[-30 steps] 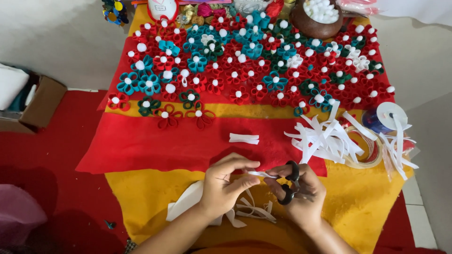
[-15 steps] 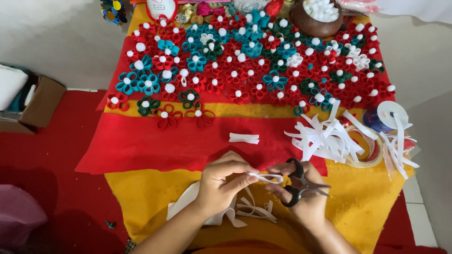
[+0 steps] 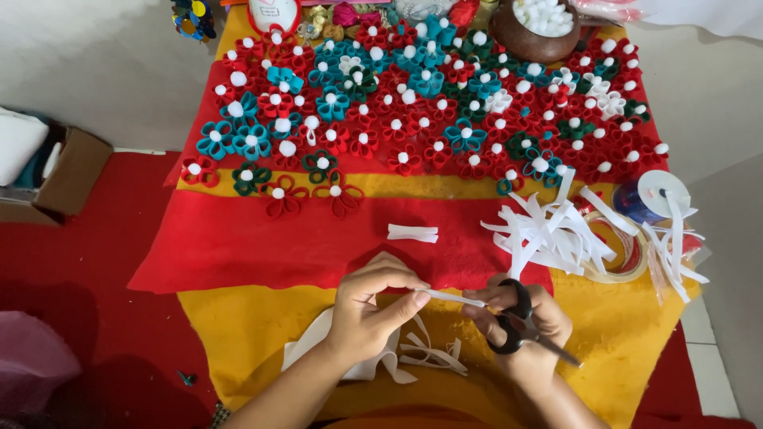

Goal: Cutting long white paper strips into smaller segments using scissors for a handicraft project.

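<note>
Head view, looking down on a tabletop covered in red felt cloth (image 3: 238,246) over yellow felt cloth (image 3: 262,334). Left hand (image 3: 369,306) pinches one end of a narrow white strip (image 3: 453,298) between thumb and forefinger; the strip runs flat across to the right hand (image 3: 520,322). Right hand is clenched through the loops of black-handled scissors (image 3: 513,322), also steadying the strip's far end; blades point down-right, away from the strip. Strip sits low centre, just above the yellow cloth, between both hands.

Handling, judged: strip looks like thin felt or foam, very light, soft, floppy, not slippery, not fragile but easy to crease. It sags unless held taut, so best held at the two ends with fingertip pinches.

Around: white sheet offcuts (image 3: 373,361) lie under the left hand, curly trimmed scraps beside them. A short folded white piece (image 3: 412,233) lies on the red cloth, well apart from the hands. Pile of cut white strips (image 3: 548,230) at right, next to a clear tape roll (image 3: 616,254) and a blue spool (image 3: 636,202). Further back, many looped-petal felt flowers (image 3: 413,103) in red, teal, green and white, with white pompom centres. Brown bowl (image 3: 517,36) of white pompoms at top. Cardboard box (image 3: 67,171) on the floor at left.
</note>
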